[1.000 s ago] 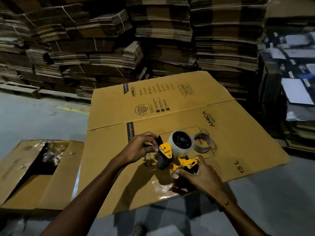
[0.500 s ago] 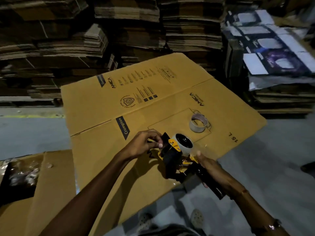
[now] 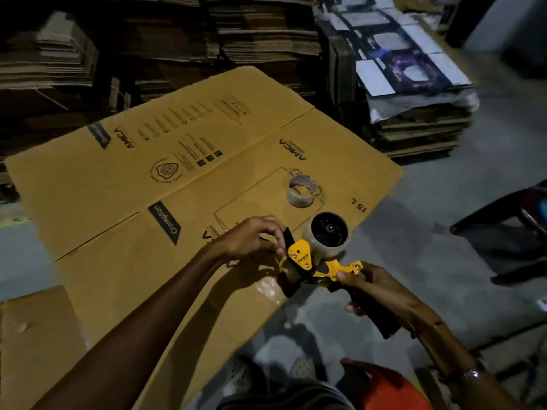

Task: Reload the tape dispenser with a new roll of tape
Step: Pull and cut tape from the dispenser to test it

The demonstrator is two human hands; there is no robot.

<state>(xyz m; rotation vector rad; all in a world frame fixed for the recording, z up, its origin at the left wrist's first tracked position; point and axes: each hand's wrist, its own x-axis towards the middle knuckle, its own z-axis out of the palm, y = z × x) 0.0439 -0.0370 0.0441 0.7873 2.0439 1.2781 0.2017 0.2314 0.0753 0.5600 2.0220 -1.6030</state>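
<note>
A yellow and black tape dispenser [image 3: 307, 261] is held over the near edge of a flattened cardboard box [image 3: 124, 202]. A roll of clear tape [image 3: 327, 233] sits on its black hub. My right hand [image 3: 373, 288] grips the dispenser's black handle. My left hand [image 3: 251, 238] pinches at the dispenser's front end beside the black flap; what lies between the fingertips is too small to tell. An empty tape core [image 3: 302, 190] stands on the cardboard just beyond the dispenser.
Stacks of flattened cartons [image 3: 260, 34] fill the back, with a pile of printed sheets [image 3: 414, 72] at the right. A dark chair leg [image 3: 497, 211] stands at the right edge. Another cardboard piece [image 3: 35, 335] lies at lower left on the grey floor [image 3: 444, 238].
The view has swung right and down. My right hand has slid back along the handle, and the dispenser has shifted toward the cardboard's near edge. My left hand stays at its front end.
</note>
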